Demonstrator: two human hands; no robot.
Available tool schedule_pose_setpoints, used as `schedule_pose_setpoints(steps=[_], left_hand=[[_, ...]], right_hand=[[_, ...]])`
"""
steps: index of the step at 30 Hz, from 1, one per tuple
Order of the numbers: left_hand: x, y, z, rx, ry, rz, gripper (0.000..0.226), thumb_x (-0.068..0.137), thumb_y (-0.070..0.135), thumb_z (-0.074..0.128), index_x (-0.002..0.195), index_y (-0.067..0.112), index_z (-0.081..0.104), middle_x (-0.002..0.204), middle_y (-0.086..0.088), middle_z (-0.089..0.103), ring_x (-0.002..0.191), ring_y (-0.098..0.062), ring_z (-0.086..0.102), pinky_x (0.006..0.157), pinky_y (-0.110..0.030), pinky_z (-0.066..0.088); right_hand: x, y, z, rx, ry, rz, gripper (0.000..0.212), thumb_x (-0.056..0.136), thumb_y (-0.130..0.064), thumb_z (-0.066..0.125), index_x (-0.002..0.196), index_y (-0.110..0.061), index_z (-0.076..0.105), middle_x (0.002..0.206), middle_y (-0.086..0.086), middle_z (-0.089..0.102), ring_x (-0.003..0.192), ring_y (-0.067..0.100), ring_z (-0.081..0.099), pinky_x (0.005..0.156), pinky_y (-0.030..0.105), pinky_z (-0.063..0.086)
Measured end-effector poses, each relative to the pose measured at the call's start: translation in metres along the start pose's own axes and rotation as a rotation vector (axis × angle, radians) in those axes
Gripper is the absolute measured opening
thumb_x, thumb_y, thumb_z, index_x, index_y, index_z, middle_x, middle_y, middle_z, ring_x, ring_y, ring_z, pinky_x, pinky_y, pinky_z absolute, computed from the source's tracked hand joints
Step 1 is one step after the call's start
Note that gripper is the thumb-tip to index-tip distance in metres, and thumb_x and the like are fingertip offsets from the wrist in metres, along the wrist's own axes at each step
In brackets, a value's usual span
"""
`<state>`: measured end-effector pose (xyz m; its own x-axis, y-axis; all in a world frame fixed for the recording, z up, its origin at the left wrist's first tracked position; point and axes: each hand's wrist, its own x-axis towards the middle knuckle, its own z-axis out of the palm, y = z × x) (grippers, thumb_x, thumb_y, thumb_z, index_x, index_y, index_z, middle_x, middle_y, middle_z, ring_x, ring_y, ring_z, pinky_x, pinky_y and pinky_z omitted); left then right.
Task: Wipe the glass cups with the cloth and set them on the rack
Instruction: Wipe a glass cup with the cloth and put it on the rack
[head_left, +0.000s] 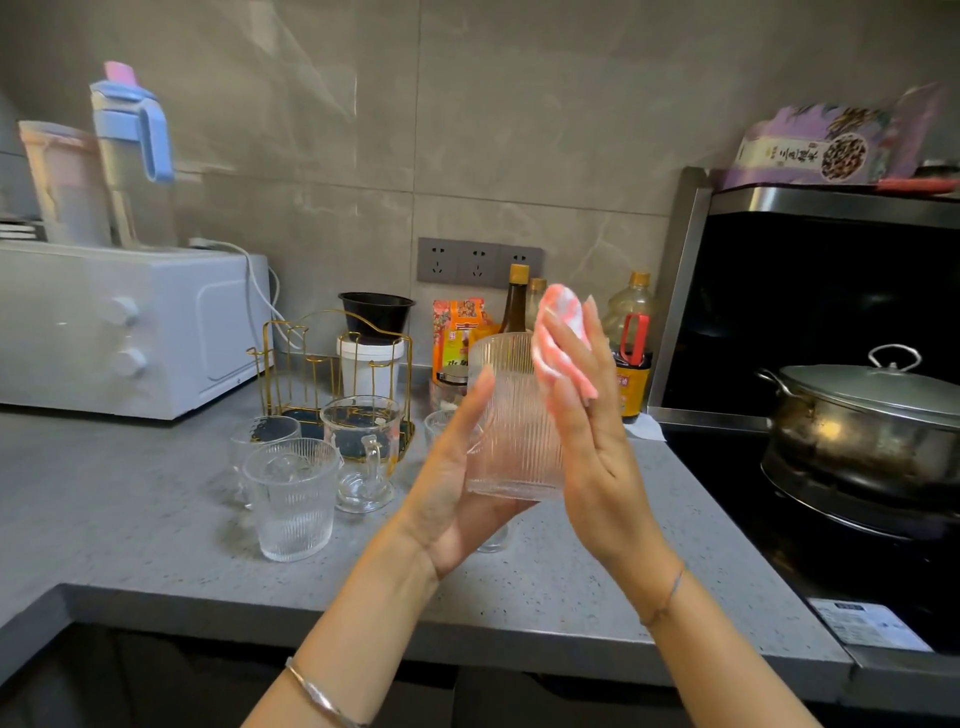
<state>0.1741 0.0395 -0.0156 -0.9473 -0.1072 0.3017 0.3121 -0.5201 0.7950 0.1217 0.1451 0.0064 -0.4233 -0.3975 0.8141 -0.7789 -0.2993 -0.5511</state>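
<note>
I hold a ribbed glass cup (511, 415) upright above the counter. My left hand (457, 483) cups its base and left side. My right hand (587, 415) presses a pink and white cloth (563, 332) against the cup's right rim. A gold wire rack (332, 364) stands behind, with nothing on its pegs. In front of it stand a ribbed glass cup (293, 499), a clear handled mug (363, 447) and another glass (260, 441). One more glass (441, 423) is partly hidden behind my left hand.
A white microwave (124, 327) sits at the left with jugs on top. Bottles (631, 353), a snack packet (460, 327) and a white tub (370, 364) line the wall. A lidded steel pot (862, 421) rests on the black hob at the right. The counter edge (311, 613) runs below my arms.
</note>
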Motion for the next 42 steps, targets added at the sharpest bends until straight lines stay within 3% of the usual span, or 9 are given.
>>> schedule_pose_setpoints(steps=[6, 11, 15, 24, 28, 30, 34, 37, 42], left_hand=[[0.004, 0.006, 0.005, -0.274, 0.008, -0.003, 0.069, 0.08, 0.06, 0.057, 0.121, 0.004, 0.065, 0.117, -0.013, 0.066, 0.099, -0.022, 0.068, 0.083, -0.034, 0.058], [0.006, 0.01, -0.003, -0.266, 0.02, -0.036, 0.078, 0.064, 0.069, 0.061, 0.097, 0.0, 0.075, 0.098, -0.013, 0.069, 0.09, -0.023, 0.069, 0.093, -0.035, 0.052], [0.005, 0.013, -0.002, -0.297, 0.027, -0.058, 0.078, 0.072, 0.068, 0.053, 0.099, -0.002, 0.074, 0.1, -0.016, 0.07, 0.088, -0.026, 0.071, 0.071, -0.034, 0.061], [-0.001, 0.001, -0.004, 0.024, 0.085, -0.031, 0.066, 0.087, 0.062, 0.05, 0.131, 0.014, 0.061, 0.121, -0.012, 0.065, 0.108, -0.023, 0.06, 0.108, -0.045, 0.038], [0.0, -0.002, 0.002, 0.007, 0.077, 0.015, 0.059, 0.085, 0.059, 0.051, 0.122, 0.015, 0.068, 0.123, -0.014, 0.066, 0.112, -0.025, 0.061, 0.106, -0.046, 0.041], [0.002, -0.003, 0.005, -0.044, 0.11, 0.019, 0.062, 0.085, 0.06, 0.046, 0.116, 0.013, 0.071, 0.117, -0.014, 0.069, 0.106, -0.024, 0.065, 0.1, -0.042, 0.046], [0.009, 0.003, -0.003, -0.146, 0.138, 0.017, 0.075, 0.071, 0.069, 0.059, 0.107, 0.006, 0.074, 0.105, -0.013, 0.071, 0.092, -0.023, 0.07, 0.09, -0.037, 0.055], [0.009, 0.007, -0.014, -0.111, 0.169, 0.01, 0.081, 0.06, 0.064, 0.073, 0.114, 0.003, 0.071, 0.114, -0.018, 0.069, 0.097, -0.027, 0.069, 0.081, -0.037, 0.058], [0.003, 0.004, -0.03, 0.217, 0.305, -0.009, 0.111, 0.029, 0.069, 0.086, 0.125, 0.016, 0.062, 0.111, -0.009, 0.073, 0.103, -0.025, 0.069, 0.088, -0.041, 0.056]], right_hand=[[-0.026, -0.002, 0.013, -0.024, -0.056, -0.071, 0.042, 0.101, -0.039, 0.034, 0.139, -0.057, 0.028, 0.159, -0.013, 0.013, 0.148, 0.013, 0.003, 0.118, 0.054, 0.014], [-0.059, 0.005, 0.025, -0.07, -0.101, -0.065, 0.041, 0.1, -0.039, 0.033, 0.141, -0.039, 0.037, 0.159, -0.015, 0.006, 0.148, 0.013, -0.006, 0.119, 0.042, 0.008], [-0.053, 0.003, 0.021, -0.072, -0.112, -0.034, 0.041, 0.1, -0.043, 0.032, 0.141, -0.044, 0.036, 0.159, -0.015, 0.008, 0.148, 0.012, -0.006, 0.119, 0.043, 0.009], [-0.004, -0.001, 0.004, 0.028, -0.044, 0.019, 0.041, 0.096, -0.047, 0.034, 0.129, -0.069, 0.026, 0.157, -0.021, 0.014, 0.146, 0.002, 0.003, 0.121, 0.043, 0.011], [-0.007, 0.006, 0.007, 0.082, -0.007, -0.011, 0.052, 0.09, -0.056, 0.045, 0.14, -0.048, 0.033, 0.157, -0.017, 0.015, 0.144, -0.002, 0.01, 0.117, 0.022, 0.02], [-0.014, 0.009, 0.011, 0.09, 0.012, 0.013, 0.058, 0.088, -0.056, 0.048, 0.142, -0.039, 0.036, 0.158, -0.014, 0.018, 0.145, 0.001, 0.014, 0.117, 0.028, 0.024], [-0.036, 0.013, 0.021, 0.126, -0.054, 0.035, 0.046, 0.094, -0.048, 0.044, 0.139, -0.041, 0.041, 0.155, -0.008, 0.028, 0.146, 0.011, 0.019, 0.117, 0.044, 0.025], [-0.039, 0.009, 0.011, 0.217, -0.073, 0.143, 0.039, 0.098, -0.034, 0.039, 0.129, -0.018, 0.056, 0.131, -0.016, 0.057, 0.13, 0.003, 0.045, 0.107, 0.025, 0.038], [0.003, 0.003, -0.027, 0.392, -0.085, 0.282, 0.036, 0.095, -0.041, 0.034, 0.121, -0.034, 0.058, 0.135, -0.017, 0.054, 0.13, 0.002, 0.046, 0.109, 0.024, 0.037]])
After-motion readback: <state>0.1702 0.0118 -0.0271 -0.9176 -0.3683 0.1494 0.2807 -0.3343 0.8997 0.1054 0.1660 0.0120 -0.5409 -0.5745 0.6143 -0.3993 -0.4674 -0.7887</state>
